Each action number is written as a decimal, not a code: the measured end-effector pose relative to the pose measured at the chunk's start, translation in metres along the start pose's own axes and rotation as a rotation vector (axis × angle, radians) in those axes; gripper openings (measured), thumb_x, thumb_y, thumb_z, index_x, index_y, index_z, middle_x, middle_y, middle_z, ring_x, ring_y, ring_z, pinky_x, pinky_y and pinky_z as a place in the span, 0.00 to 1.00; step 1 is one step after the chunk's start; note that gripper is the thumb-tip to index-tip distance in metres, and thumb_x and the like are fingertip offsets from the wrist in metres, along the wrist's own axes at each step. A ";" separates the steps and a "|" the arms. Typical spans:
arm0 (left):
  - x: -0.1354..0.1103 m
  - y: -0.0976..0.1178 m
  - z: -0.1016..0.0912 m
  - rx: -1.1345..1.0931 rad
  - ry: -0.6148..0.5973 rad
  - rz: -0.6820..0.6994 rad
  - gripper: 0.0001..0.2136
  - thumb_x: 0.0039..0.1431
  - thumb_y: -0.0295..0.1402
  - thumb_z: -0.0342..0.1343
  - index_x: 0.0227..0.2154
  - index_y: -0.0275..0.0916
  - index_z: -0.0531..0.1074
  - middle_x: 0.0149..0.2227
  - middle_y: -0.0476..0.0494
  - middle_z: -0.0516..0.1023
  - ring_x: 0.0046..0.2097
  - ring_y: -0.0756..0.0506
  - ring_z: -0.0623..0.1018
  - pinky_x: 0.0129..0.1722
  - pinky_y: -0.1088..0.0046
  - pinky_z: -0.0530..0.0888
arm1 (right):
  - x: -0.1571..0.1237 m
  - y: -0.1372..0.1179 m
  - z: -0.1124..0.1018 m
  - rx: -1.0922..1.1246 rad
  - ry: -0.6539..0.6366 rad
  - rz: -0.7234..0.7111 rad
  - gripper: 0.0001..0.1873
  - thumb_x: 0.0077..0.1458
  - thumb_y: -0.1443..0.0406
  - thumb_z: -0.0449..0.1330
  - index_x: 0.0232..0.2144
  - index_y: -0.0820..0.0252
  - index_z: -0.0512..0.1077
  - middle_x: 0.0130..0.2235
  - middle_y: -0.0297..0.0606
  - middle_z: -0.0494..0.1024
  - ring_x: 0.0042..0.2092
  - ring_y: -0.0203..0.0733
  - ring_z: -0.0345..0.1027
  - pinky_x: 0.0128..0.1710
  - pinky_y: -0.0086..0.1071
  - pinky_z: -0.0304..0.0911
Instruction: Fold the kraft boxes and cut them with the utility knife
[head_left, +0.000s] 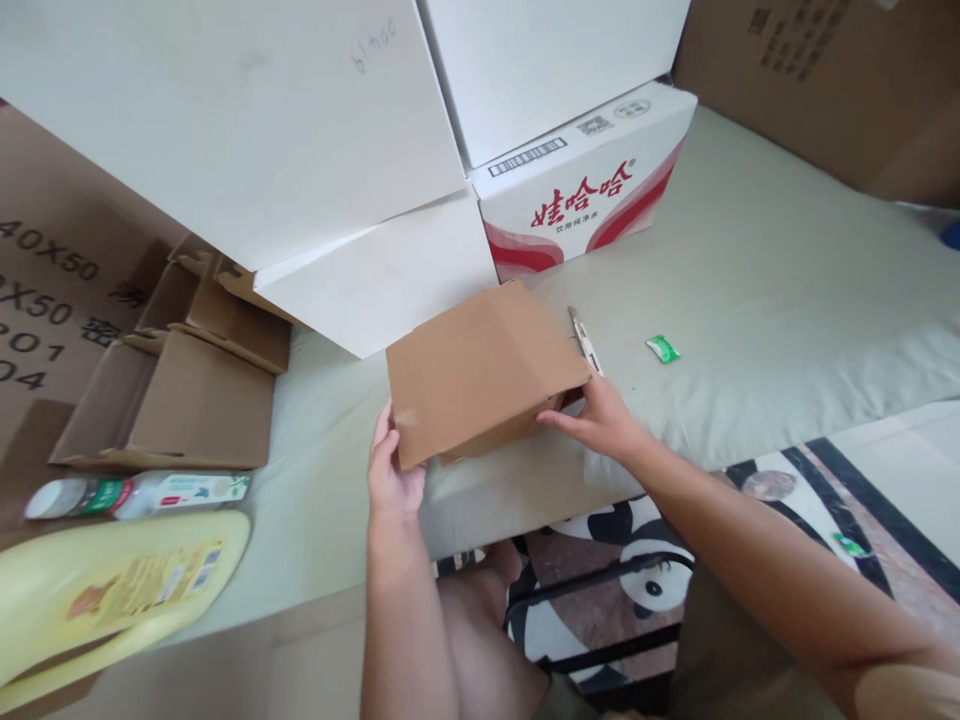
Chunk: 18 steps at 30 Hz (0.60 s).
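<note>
A small brown cardboard box (480, 370) rests on the pale green cloth surface (750, 300), its lid folded over. My left hand (390, 475) grips its near left corner, fingers curled on the edge. My right hand (600, 415) holds the box's right side, with the fingers pressed against the flap there. A utility knife (585, 340) lies just beyond my right hand, touching the box's right edge.
Large white cartons (247, 130) and a red-printed white carton (592, 190) stand behind. Folded brown boxes (187, 400) lie at left, with a clear bottle (135, 495) and a yellow bottle (112, 590). A small green packet (663, 348) lies at right. A panda mat (637, 560) is below.
</note>
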<state>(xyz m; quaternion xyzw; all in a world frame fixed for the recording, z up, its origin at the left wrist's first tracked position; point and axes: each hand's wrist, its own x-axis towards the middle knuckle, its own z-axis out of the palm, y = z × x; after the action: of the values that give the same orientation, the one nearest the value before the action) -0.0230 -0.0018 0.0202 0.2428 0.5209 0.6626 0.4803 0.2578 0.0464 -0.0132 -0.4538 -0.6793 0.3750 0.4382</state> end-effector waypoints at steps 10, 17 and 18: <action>-0.002 -0.011 0.013 0.057 -0.045 -0.031 0.18 0.43 0.38 0.69 0.40 0.45 0.77 0.42 0.47 0.81 0.38 0.46 0.79 0.31 0.75 0.72 | -0.001 -0.005 -0.004 0.046 0.165 0.023 0.15 0.58 0.50 0.59 0.35 0.55 0.72 0.34 0.39 0.76 0.36 0.46 0.69 0.37 0.38 0.65; 0.003 -0.014 0.010 0.191 0.067 0.046 0.16 0.42 0.45 0.68 0.24 0.38 0.72 0.25 0.50 0.74 0.26 0.50 0.73 0.27 0.76 0.68 | 0.001 -0.003 -0.008 0.317 0.261 0.198 0.18 0.59 0.52 0.57 0.24 0.56 0.66 0.25 0.31 0.67 0.30 0.38 0.60 0.31 0.32 0.57; 0.005 -0.015 0.009 0.193 0.089 0.051 0.15 0.43 0.45 0.67 0.24 0.39 0.72 0.24 0.50 0.74 0.26 0.50 0.73 0.27 0.75 0.68 | 0.001 -0.003 -0.008 0.354 0.276 0.211 0.17 0.59 0.53 0.57 0.24 0.56 0.67 0.26 0.31 0.67 0.30 0.38 0.60 0.31 0.31 0.57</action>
<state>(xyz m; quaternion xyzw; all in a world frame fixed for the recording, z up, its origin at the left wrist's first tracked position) -0.0117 0.0069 0.0089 0.2715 0.5965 0.6316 0.4142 0.2647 0.0474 -0.0079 -0.4854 -0.4856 0.4661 0.5580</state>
